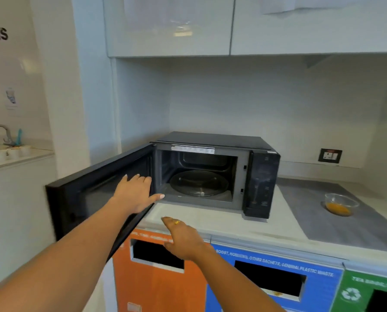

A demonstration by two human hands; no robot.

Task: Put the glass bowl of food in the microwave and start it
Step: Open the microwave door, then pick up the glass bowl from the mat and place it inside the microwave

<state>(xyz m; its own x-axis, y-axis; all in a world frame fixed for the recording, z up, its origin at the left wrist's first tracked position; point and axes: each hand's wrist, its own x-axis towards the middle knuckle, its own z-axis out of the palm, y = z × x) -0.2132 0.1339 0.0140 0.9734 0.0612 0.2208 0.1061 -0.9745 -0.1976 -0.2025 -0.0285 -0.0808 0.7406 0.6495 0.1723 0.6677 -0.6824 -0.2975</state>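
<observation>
The upper wall cabinets (170,25) are cut off by the top edge, and a sheet of paper on the right one is seen only in part. On the far left wall only the letters "eas" of a sign are in view. The labels on the waste-bin fronts below the counter are blurred; on the blue bin (275,280) "other sachets, general plastic waste" can be read, the orange bin (156,280) cannot be read, and the green bin (372,293) is cut off at the right. The markings on the microwave's control panel (262,183) are too dim to make out.

A pale counter (221,224) in a corner of white walls is seen, with a grey mat (323,210) laid on its right part. The black microwave (212,170) stands on the counter with its door (98,194) swung wide to the left, and the glass turntable (199,183) lies bare inside. The glass bowl (341,204), holding orange food, rests on the mat, well apart from the microwave on its right. A socket (329,155) is set in the back wall.

The left hand (135,192) lies flat against the door's inner face, fingers spread. The right hand (183,239) hovers over the counter's front edge, fingers loosely apart, grasping nothing.
</observation>
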